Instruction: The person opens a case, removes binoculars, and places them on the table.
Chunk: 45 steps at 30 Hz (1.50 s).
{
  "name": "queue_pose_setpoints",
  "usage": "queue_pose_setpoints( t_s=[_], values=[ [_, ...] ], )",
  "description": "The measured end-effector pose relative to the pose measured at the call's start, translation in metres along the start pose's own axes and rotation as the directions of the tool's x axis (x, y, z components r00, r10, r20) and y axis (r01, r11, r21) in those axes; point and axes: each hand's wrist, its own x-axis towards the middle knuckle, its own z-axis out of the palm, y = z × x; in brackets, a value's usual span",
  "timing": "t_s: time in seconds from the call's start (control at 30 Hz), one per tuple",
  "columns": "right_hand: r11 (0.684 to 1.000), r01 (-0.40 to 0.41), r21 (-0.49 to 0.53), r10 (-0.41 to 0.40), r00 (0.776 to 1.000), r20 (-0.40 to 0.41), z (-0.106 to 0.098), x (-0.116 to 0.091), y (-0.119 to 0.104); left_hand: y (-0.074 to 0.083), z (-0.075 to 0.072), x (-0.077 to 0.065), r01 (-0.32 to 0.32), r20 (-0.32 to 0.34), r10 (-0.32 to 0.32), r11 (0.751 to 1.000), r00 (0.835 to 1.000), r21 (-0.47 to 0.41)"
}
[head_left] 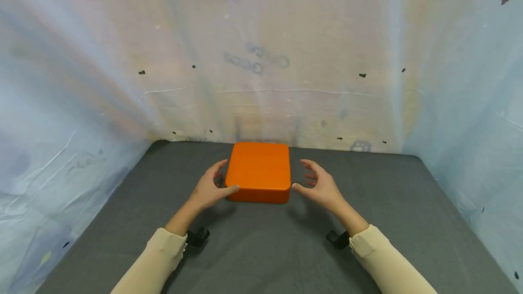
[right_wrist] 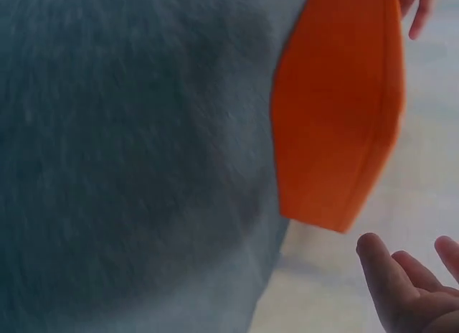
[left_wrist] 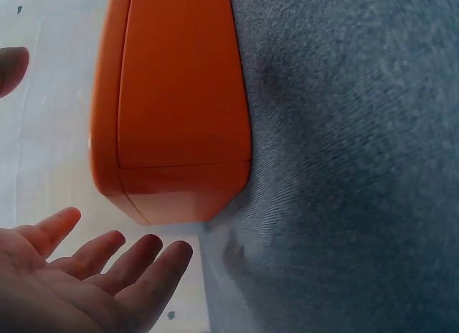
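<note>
1. The box (head_left: 258, 167) is resting on the table (head_left: 261, 248), near its far edge, before the sheet (head_left: 310, 40).
2. The left hand (head_left: 207, 189) is hovering beside the box's left side, thumb and fingers standing wide.
3. The right hand (head_left: 323, 187) is hovering just off its right side, fingers likewise standing wide.

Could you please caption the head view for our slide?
Left hand and right hand flank an orange box on a grey tabletop.

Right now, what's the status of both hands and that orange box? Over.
Left hand empty, left of orange box. Right hand empty, right of it. Box sits on gray table. No obstruction visible between hands and box.
</note>
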Motion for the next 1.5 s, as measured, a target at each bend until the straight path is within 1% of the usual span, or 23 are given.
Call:
queue_pose_setpoints(
  t_s=[0.13,0.27,0.57,0.73,0.97,1.13,1.33,1.5],
  values=[
    [0.998,-0.037,0.042,0.035,0.998,0.046,0.011,0.003,0.002,-0.004,0.002,0.001,0.002,0.012,-0.001,1.000,1.000,-0.017],
    [0.996,-0.057,0.069,0.051,0.995,0.089,0.020,0.005,0.002,-0.007,0.004,0.003,0.005,0.023,-0.004,1.000,1.000,-0.027],
    [0.986,-0.088,0.140,0.069,0.988,0.137,0.033,0.008,0.003,-0.006,0.009,0.006,0.003,0.052,0.001,0.997,0.999,-0.075],
    [0.989,-0.083,0.121,0.069,0.991,0.116,0.036,0.009,0.002,-0.004,0.012,0.006,0.013,0.057,-0.008,0.997,0.998,-0.081],
    [0.990,-0.090,0.112,0.080,0.992,0.094,0.038,0.010,0.002,-0.002,0.012,0.005,0.032,0.041,-0.031,0.999,0.999,-0.031],
    [0.991,-0.099,0.090,0.092,0.993,0.072,0.038,0.009,0.001,-0.002,0.012,0.004,0.028,0.035,-0.028,1.000,0.999,0.001],
    [0.993,-0.082,0.086,0.078,0.996,0.051,0.038,0.008,0.000,-0.004,0.012,0.004,0.020,0.039,-0.020,1.000,0.999,0.002],
    [0.993,-0.092,0.075,0.089,0.995,0.042,0.038,0.008,-0.001,-0.005,0.012,0.004,0.034,0.037,-0.033,0.999,0.999,-0.015]
  ],
)
